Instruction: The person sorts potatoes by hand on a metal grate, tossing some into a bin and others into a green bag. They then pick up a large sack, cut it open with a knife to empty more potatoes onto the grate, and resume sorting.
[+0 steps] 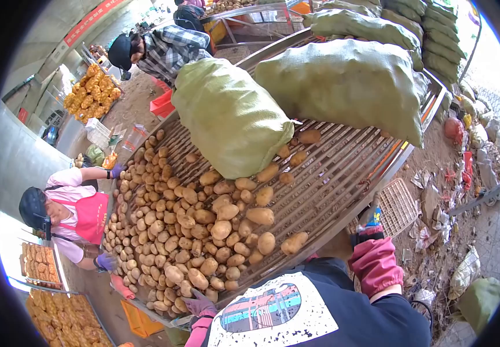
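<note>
Many brown potatoes (pixel 203 217) lie spread over a slatted metal sorting table (pixel 342 156). My left hand (pixel 202 305), in a purple glove, is at the near edge of the table with its fingers stretched out, touching or just beside the closest potatoes. My right hand (pixel 370 224) is out to the right, by the table's side rail. A blue and yellow patch shows at it, and its fingers cannot be made out. A full green woven sack (pixel 229 118) lies on the slats, with potatoes around its lower end. Behind it rests a larger full sack (pixel 342 87).
Across the table, a person in a pink apron (pixel 92 218) has gloved hands at the potatoes. Another person in a checked shirt (pixel 174 52) bends beyond the sack. A plastic crate (pixel 397 206) and litter lie right. An orange crate (pixel 140 319) sits below the table.
</note>
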